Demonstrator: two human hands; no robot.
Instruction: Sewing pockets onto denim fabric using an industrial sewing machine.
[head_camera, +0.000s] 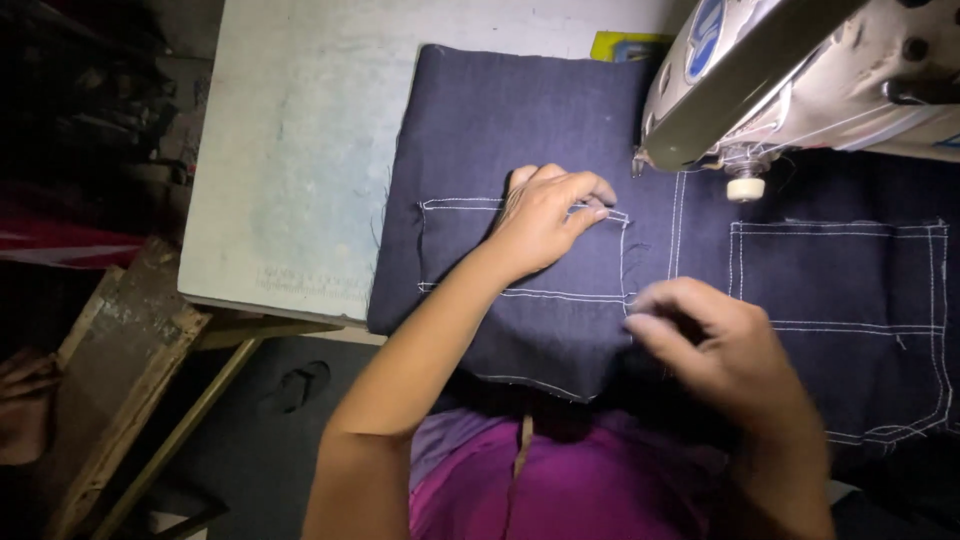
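Dark denim fabric (530, 120) with white stitched pockets is spread flat across a pale worktable (300, 150), its near edge hanging over the table's front toward a purple garment (580, 480) worn by the person. One stitched pocket (470, 245) is seen at the left of the cloth and another pocket (840, 290) at the right, with a double line of white stitching running between them. The left hand (545, 215) is laid palm down on the upper edge of the left pocket, its fingers curled and pressed against the cloth. The right hand (715, 345) is blurred; it is held just above the fabric near the left pocket's right edge, fingers drawn together, and whether anything is pinched between them cannot be told. A sewing machine (800, 70) is set over the cloth at the upper right, and a wooden frame (130, 360) is seen below the table's left side.
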